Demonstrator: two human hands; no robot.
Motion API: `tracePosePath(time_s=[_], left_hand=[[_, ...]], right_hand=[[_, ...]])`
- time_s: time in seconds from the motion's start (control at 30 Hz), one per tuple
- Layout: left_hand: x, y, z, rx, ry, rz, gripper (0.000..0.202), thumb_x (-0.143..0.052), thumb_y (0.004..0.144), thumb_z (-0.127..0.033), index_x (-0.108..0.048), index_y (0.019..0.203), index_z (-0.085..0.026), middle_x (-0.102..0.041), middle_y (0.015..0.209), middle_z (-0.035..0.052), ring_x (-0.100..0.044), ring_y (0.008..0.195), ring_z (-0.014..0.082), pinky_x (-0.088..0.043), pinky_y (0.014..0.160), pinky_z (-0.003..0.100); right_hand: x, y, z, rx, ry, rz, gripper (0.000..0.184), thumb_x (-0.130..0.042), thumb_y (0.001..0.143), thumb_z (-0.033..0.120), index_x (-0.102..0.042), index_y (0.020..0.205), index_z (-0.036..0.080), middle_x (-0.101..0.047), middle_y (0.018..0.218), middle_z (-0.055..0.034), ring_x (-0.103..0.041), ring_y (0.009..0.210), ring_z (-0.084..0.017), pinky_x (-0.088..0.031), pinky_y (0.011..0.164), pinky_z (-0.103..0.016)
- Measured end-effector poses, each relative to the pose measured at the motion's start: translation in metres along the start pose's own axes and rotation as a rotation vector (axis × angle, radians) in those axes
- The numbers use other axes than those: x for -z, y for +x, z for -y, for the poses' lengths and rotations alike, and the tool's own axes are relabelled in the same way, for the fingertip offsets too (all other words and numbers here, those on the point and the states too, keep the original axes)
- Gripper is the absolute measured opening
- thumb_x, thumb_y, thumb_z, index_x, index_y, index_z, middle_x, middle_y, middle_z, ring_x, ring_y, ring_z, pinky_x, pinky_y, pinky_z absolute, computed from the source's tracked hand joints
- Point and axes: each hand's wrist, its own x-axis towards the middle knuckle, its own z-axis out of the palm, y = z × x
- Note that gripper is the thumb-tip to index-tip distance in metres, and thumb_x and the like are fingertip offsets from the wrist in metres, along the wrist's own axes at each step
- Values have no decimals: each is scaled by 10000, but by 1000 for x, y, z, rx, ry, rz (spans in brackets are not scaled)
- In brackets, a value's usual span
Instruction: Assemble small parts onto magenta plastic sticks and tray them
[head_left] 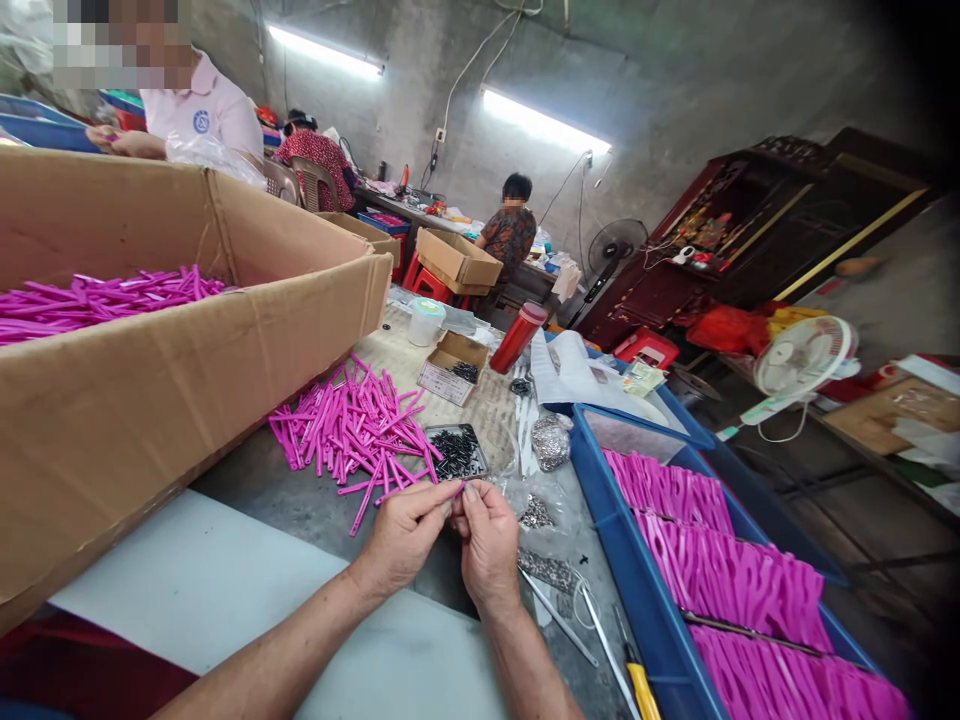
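Note:
My left hand (409, 530) and my right hand (487, 540) meet fingertip to fingertip over the grey table, both closed. A thin pink plastic stick (453, 490) shows between the left fingers. My right fingers pinch something too small to make out against it. Just beyond the hands lies a loose pile of pink sticks (352, 425) and a small tray of dark metal parts (457, 452).
A big cardboard box (187, 360) with pink sticks stands at left. A blue crate (637, 580) of stacked pink sticks is at right. A red flask (517, 337), small carton, bags of metal parts and tweezers lie around. Other people work at tables behind.

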Motion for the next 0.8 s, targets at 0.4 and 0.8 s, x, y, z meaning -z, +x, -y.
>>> tracePosePath(time_s=[0.4, 0.8], left_hand=[[1, -1, -1, 7, 9, -7, 262, -459, 739, -116, -642, 926, -131, -650, 765, 66, -585, 693, 141, -477, 635, 237], [0, 1, -1, -6, 2, -6, 260, -458, 744, -121, -642, 926, -144, -653, 767, 65, -585, 695, 143, -476, 638, 243]], right_hand=[[3, 1, 0, -8, 15, 12, 170, -574, 695, 309, -511, 674, 153, -416, 507, 65, -307, 433, -43, -246, 417, -174], [2, 0, 2, -4, -25, 25, 198, -537, 717, 340, -489, 648, 161, -383, 488, 69, -284, 418, -50, -217, 401, -180]])
